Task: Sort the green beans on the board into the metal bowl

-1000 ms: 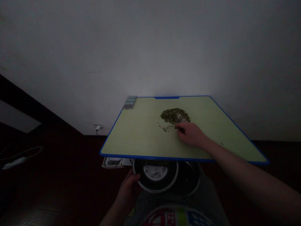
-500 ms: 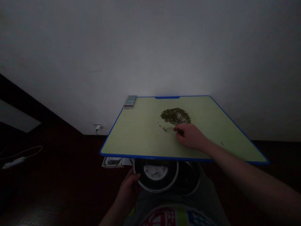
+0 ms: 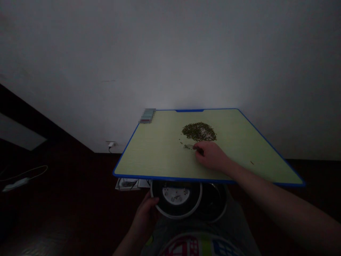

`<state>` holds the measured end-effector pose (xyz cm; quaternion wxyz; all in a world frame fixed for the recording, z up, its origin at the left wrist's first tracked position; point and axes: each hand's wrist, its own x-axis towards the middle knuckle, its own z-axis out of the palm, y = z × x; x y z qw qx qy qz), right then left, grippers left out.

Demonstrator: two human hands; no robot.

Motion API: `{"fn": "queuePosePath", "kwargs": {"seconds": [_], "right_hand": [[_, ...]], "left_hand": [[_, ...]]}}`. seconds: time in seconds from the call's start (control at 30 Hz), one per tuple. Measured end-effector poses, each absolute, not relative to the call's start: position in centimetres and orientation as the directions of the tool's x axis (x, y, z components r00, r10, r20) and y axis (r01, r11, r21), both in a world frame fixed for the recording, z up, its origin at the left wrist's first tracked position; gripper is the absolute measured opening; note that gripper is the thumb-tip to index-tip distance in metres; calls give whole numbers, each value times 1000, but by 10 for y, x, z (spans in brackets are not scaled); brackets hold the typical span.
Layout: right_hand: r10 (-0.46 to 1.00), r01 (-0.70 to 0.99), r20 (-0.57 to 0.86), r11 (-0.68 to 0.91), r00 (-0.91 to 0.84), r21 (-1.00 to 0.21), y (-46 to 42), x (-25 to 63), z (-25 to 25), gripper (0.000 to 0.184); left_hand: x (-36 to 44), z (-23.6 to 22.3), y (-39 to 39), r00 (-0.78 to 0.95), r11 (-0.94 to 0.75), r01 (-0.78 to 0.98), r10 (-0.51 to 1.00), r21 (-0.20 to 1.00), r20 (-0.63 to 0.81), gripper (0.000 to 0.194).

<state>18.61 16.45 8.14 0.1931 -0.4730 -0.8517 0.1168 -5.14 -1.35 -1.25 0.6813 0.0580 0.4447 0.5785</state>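
Observation:
A loose heap of small greenish-brown grains, perhaps beans, [image 3: 198,131] lies on the pale yellow-green board [image 3: 154,153]. Just in front of it is my right hand [image 3: 210,153], its fingers pinched on a small clear piece with a curved edge [image 3: 188,146]. A few stray grains lie beside that piece; its exact kind is unclear. Below the board's near edge, my left hand [image 3: 146,209] grips the left side of a round dark bowl with a light rim [image 3: 178,215]. A pale patch with several dark specks shows inside the bowl. My left fingertips are partly hidden beneath it.
Right of the bowl sits another dark round vessel [image 3: 213,202]. A blurred stack [image 3: 147,116] occupies the board's far left corner. One thin brown bit [image 3: 252,163] lies at right. Behind the board rises a wall with a plugged socket [image 3: 110,144]; a power strip [image 3: 16,185] lies on the floor.
My right hand has slid slightly left and nearer to me with the clear piece, reaching the stray grains. My left hand and the bowl have stayed put.

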Motion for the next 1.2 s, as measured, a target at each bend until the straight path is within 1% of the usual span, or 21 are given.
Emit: {"fn": "queuePosePath", "kwargs": {"seconds": [0.13, 0.33, 0.53, 0.73, 0.93, 1.07, 1.2], "right_hand": [[834, 739, 238, 551, -497, -388, 166, 180, 83, 23], [871, 788, 246, 490, -425, -372, 175, 199, 88, 27], [877, 802, 225, 480, -425, -356, 177, 206, 85, 28], [863, 790, 234, 504, -448, -348, 178, 204, 80, 28], [863, 783, 232, 505, -449, -362, 176, 206, 81, 27], [856, 772, 234, 517, -461, -371, 176, 205, 81, 28], [871, 787, 216, 492, -442, -372, 177, 204, 81, 28]], "left_hand": [[-51, -14, -13, -70, 315, -750, 837, 582, -543, 72], [-51, -18, -12, -70, 317, -753, 833, 577, -549, 72], [-49, -14, -12, -63, 315, -749, 842, 583, -536, 72], [-50, -11, -13, -61, 333, -731, 838, 596, -543, 71], [-49, -9, -12, -72, 333, -733, 829, 593, -555, 73], [-49, -12, -12, -61, 317, -749, 841, 581, -538, 70], [-50, -15, -13, -64, 311, -749, 845, 585, -531, 69]]}}
